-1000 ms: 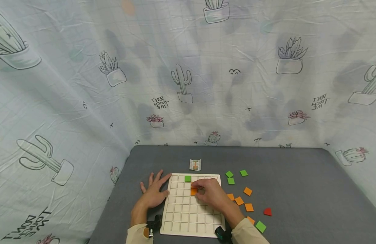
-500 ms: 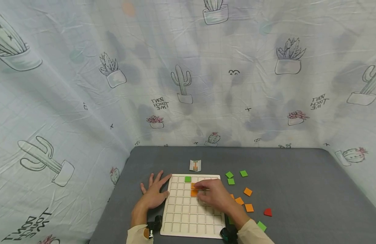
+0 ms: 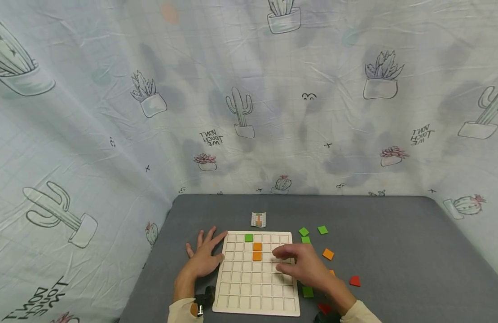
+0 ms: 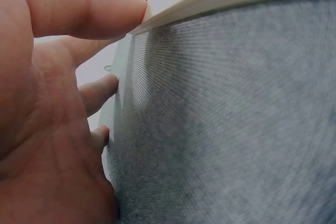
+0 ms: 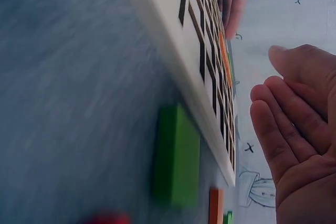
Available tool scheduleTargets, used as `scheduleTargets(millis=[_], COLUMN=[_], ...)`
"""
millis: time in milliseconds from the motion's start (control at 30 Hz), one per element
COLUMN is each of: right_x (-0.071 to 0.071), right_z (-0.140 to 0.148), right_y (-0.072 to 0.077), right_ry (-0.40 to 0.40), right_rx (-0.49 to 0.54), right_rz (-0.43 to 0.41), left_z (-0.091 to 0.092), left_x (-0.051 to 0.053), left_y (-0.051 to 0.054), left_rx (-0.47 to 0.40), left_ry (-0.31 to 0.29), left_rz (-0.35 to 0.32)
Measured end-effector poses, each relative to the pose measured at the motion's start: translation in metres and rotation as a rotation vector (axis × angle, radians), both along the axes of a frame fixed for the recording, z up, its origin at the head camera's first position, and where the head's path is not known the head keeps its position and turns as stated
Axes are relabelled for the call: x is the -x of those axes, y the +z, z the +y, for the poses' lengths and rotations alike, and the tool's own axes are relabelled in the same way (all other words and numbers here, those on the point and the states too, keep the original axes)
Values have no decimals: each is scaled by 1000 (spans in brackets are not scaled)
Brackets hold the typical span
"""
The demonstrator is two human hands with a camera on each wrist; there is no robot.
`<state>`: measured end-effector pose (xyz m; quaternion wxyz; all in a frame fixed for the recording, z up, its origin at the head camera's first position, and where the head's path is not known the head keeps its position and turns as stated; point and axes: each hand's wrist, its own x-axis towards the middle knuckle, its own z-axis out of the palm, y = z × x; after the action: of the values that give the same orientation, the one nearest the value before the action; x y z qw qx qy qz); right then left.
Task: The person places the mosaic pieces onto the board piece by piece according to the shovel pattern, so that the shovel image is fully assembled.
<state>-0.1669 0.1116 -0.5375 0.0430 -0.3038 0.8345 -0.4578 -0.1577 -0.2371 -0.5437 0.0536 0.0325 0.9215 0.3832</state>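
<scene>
Loosely spread, the right grip [image 3: 303,264] overhangs the gridded wooden board [image 3: 250,287] the splayed left grip [image 3: 203,258] touches.

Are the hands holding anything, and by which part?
Nothing is gripped: the right hand is empty; the left hand only touches the left edge of the board.

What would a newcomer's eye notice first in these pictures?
Probably the cactus-printed cloth, filling most of the head view behind the grey table. Then two bright orange tiles on the pale grid board, between the left hand at its left edge and the right hand over its right side.
</scene>
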Motion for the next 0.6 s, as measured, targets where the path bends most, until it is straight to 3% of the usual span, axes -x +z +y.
scheduleTargets(millis=[300, 600], right_x=[-9, -14], right_z=[30, 65], right_y=[6, 10], right_ry=[-18, -32], right_rx=[-28, -17], right_rz=[-19, 45], left_z=[1, 1], left_x=[1, 3], left_y=[0, -1], left_rx=[9, 16], left_ry=[10, 20], left_rz=[2, 3])
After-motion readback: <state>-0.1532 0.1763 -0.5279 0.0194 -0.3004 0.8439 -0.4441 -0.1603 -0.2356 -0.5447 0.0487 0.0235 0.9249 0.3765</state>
